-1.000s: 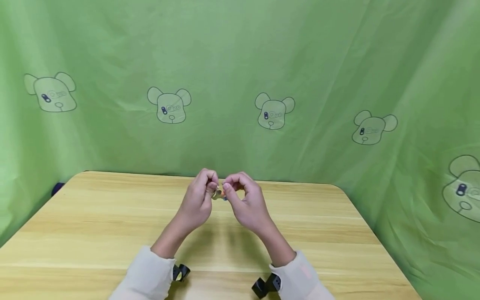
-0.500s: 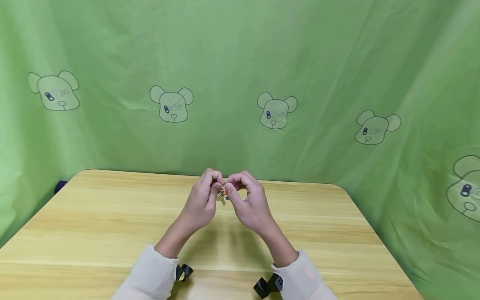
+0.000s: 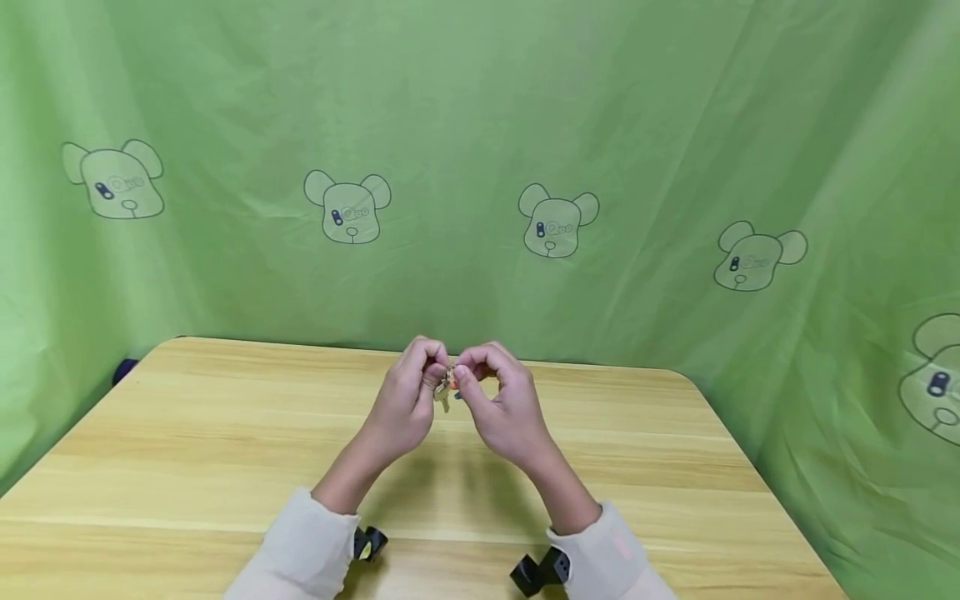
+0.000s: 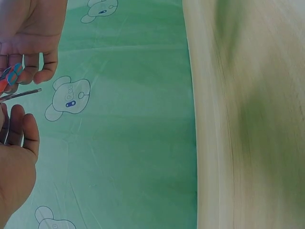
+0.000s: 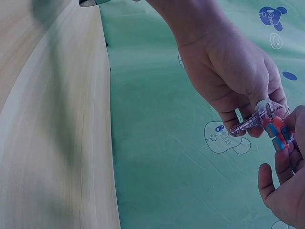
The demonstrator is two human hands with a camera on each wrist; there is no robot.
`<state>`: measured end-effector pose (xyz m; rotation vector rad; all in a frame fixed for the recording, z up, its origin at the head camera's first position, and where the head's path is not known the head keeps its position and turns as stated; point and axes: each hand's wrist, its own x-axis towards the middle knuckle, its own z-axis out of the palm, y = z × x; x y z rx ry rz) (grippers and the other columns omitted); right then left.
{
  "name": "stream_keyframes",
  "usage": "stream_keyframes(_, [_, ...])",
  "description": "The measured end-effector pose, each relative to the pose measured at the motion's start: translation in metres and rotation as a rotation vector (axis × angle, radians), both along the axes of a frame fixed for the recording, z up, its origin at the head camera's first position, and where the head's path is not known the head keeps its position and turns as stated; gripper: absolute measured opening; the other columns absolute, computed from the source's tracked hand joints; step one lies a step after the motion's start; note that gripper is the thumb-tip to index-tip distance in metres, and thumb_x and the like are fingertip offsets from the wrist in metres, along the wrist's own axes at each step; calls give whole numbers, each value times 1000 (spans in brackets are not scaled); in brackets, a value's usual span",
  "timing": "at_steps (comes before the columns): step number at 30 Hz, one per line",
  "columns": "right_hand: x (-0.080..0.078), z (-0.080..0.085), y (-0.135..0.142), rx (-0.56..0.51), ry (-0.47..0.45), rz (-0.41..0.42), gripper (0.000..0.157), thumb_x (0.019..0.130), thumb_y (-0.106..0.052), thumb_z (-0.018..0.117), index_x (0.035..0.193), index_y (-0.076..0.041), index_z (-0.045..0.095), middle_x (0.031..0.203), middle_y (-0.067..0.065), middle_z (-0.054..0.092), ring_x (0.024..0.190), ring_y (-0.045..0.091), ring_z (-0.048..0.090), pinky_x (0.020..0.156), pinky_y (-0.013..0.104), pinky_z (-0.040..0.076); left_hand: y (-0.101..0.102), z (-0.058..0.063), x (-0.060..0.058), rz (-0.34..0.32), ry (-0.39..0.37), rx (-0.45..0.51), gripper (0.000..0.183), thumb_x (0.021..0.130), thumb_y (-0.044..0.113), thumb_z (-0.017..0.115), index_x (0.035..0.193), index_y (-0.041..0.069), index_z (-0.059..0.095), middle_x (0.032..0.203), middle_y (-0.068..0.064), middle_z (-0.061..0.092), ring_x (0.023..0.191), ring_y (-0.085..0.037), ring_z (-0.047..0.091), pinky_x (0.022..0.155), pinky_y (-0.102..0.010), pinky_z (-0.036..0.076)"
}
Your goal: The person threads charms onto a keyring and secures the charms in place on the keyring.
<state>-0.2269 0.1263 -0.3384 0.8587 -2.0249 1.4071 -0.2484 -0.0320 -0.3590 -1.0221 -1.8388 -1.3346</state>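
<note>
Both hands are raised together over the far middle of the wooden table (image 3: 225,450). My left hand (image 3: 429,377) pinches a silver key (image 5: 249,124) and its metal ring (image 5: 280,110). My right hand (image 3: 467,380) pinches an orange and blue tag (image 5: 277,131) on the same bunch. In the head view the small key bunch (image 3: 444,390) shows between the fingertips, with a key hanging down. In the left wrist view the key blade (image 4: 23,94) sticks out between the hands, beside the orange and blue tag (image 4: 11,76). Curled fingers hide the rest of the bunch.
A green cloth (image 3: 480,125) printed with bear heads hangs behind and around the table. A small dark object (image 3: 123,369) sits at the table's far left corner. Black camera mounts (image 3: 369,543) show at both wrists.
The hands have drawn slightly closer together and drifted a little right. The key now hangs lower between the fingertips.
</note>
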Motion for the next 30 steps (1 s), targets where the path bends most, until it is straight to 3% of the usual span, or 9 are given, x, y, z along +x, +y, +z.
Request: stream_keyframes(30, [-1, -2, -2, 27, 17, -12, 9, 96, 3, 67, 95, -6, 69, 90, 8, 64, 81, 18, 59, 74, 27, 52, -3, -1, -3, 13, 23, -1, 11, 99, -8, 53, 97, 2, 50, 87, -7, 49, 80, -17, 50, 67, -26, 47])
